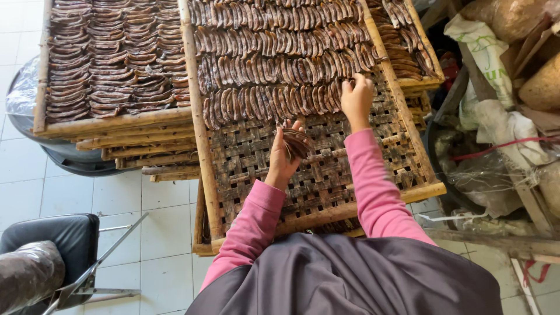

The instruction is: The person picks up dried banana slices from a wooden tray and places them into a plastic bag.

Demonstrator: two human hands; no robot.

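A woven bamboo tray [326,175] lies in front of me, its far part covered with rows of dark brown flattened banana slices [274,64]. My left hand [283,154] holds a small stack of these brown slices [296,142] above the bare weave. My right hand [357,98] rests at the right end of the nearest row, fingers closed on a slice there. Both sleeves are pink.
A second tray full of slices [111,58] sits on a stack of trays at the left, over a dark round tub [76,160]. Another filled tray [408,46] lies far right. Sacks and bags [496,87] crowd the right side. A black chair [58,239] stands lower left.
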